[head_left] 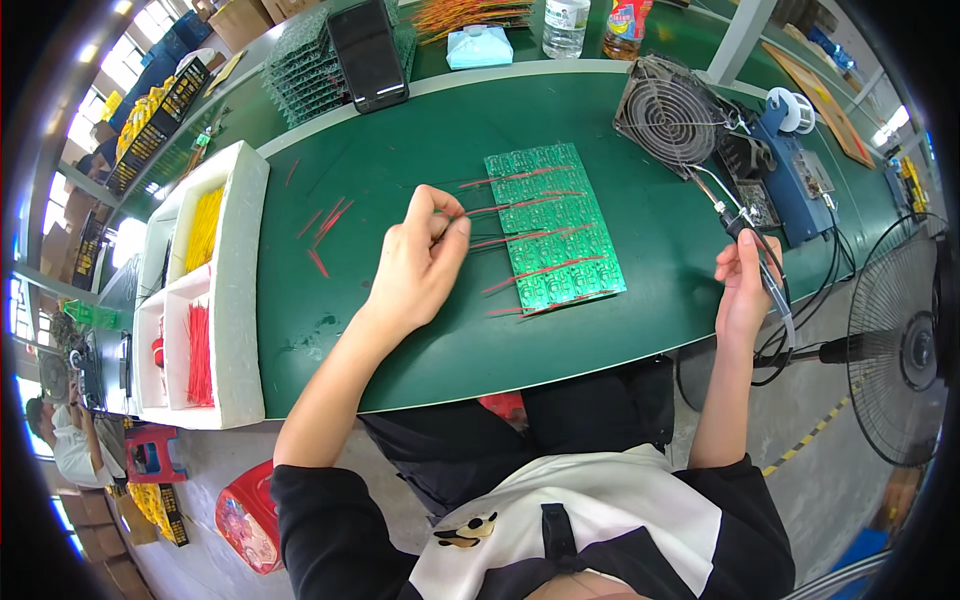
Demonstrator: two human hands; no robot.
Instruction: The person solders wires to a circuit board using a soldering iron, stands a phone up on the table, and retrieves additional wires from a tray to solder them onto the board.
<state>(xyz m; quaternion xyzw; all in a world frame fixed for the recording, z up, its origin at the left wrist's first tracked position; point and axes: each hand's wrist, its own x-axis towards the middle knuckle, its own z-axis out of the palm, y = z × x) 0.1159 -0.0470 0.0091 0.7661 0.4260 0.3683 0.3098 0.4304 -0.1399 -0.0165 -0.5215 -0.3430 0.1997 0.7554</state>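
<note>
A green circuit board panel (567, 235) lies on the green table mat, with several red wires (545, 268) laid across it in rows. Their ends, some dark, stick out past its left edge. My left hand (420, 262) is at that edge, thumb and forefinger pinched on a red wire. To the right of the panel, my right hand (742, 290) is closed around a soldering iron (737, 222). The iron's metal tip points up and left, by the lower edge of a square fan. It is apart from the panel.
Loose red wire pieces (325, 225) lie left of my left hand. A white foam box (245, 300) holds red and yellow wires. The square fan (668, 112) and a blue soldering station (790, 165) stand right; a phone (368, 55) leans against stacked boards at the back.
</note>
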